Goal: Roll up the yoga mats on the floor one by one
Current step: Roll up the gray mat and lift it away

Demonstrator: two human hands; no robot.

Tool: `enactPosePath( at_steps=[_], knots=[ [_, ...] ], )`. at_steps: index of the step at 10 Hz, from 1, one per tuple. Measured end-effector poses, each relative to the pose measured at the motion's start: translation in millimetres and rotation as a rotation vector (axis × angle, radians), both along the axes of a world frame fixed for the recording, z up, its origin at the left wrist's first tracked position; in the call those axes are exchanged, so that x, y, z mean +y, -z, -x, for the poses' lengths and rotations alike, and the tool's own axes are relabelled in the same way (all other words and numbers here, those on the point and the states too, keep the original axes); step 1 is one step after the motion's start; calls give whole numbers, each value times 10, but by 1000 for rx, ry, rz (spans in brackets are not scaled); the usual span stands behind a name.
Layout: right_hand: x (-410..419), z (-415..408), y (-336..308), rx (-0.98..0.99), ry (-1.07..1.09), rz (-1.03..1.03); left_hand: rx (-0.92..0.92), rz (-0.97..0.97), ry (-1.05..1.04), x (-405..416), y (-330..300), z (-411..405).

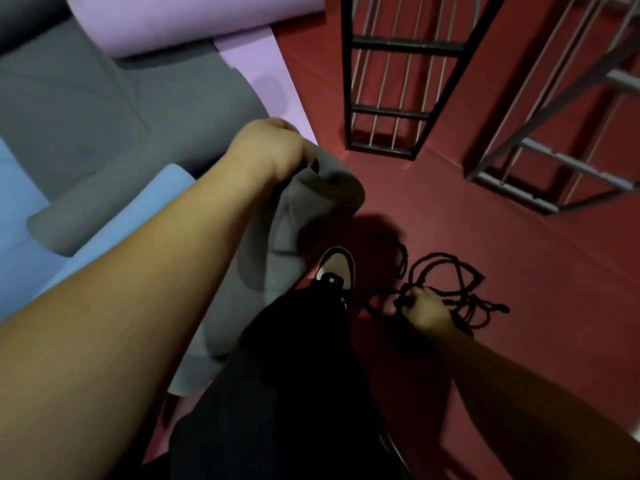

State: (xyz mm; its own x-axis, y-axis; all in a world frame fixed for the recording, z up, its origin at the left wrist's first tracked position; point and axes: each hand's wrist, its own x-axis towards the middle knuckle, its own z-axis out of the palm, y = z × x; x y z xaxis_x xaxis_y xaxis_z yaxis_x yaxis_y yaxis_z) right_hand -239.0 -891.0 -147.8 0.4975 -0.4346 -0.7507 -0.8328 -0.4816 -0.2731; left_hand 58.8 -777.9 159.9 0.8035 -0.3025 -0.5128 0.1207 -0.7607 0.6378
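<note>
My left hand [270,150] grips the top end of a rolled grey yoga mat [277,244] that stands almost upright beside my leg. My right hand [422,308] is low over the red floor, fingers curled round a tangle of black cord [450,278]. Another grey mat [104,126] lies partly rolled at the left, draped over a blue mat [20,220]. A purple mat [194,22] lies at the top, one end rolled, its flat part [263,77] running toward my left hand.
Two metal racks with bars stand on the red floor, one at the top middle [391,81] and one at the right [561,133]. My shoe [337,268] and dark trouser leg [284,393] are between the mat and the cord.
</note>
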Motion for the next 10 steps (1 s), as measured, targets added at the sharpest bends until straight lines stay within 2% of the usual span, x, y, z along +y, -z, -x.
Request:
enactPosePath(
  at_steps=[1, 3, 4, 5, 6, 8, 9, 10],
  knots=[
    [214, -30, 168, -21, -110, -4, 39, 49, -55, 24, -33, 1],
    [616, -115, 330, 131, -309, 123, -35, -112, 127, 118, -11, -83],
    [699, -160, 372, 141, -256, 148, -69, -125, 164, 149, -116, -89],
    [630, -191, 365, 124, -117, 82, -36, -94, 93, 223, -207, -74],
    [497, -323, 62, 41, 10, -2, 16, -21, -23, 340, -347, -21],
    [224, -722, -892, -277, 177, -86, 29, 102, -141, 794, -678, 147],
    [281, -1012, -1544, -442, 162, -143, 4, 141, -171, 1152, -928, 287],
    [487, -1317, -2281, -652, 42, -142, -3, 181, -171, 1553, -1191, 461]
  ],
)
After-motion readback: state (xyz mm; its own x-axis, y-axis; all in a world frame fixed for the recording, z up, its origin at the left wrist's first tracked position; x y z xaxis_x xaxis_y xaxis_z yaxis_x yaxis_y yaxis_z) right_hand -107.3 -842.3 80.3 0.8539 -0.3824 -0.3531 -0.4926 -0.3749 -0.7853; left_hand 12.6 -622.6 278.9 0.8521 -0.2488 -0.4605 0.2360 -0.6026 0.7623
